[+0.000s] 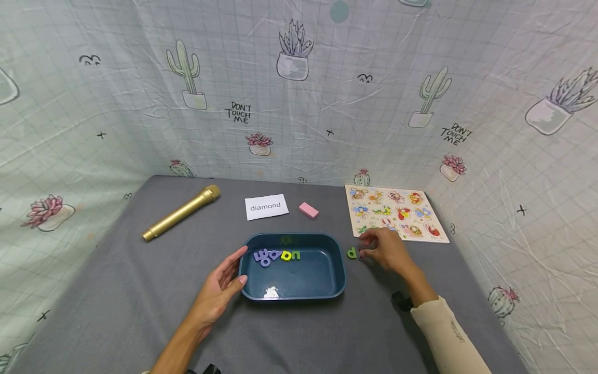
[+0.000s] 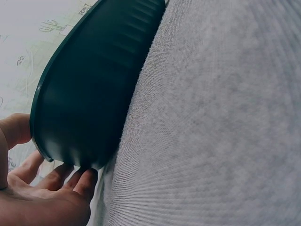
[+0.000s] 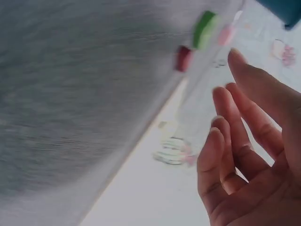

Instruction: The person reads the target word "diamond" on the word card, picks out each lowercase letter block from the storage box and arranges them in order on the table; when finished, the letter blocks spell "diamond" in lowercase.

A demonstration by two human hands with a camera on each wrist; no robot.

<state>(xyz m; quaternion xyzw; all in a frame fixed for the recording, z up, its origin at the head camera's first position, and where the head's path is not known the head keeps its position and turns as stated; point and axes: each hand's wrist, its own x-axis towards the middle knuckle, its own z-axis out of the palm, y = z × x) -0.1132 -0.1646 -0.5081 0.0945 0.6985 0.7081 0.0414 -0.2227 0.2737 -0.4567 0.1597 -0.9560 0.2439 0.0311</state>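
Head view: grip of my left hand on oblong blue plastic tray; right hand, fingers apart, beside green letter.

Pale, wrinkled fabric walls with potted-cactus motifs around a grey cloth tabletop.

A left hand holds the rim of a dark teal, curved-walled plastic tray on a grey cloth-covered bench.
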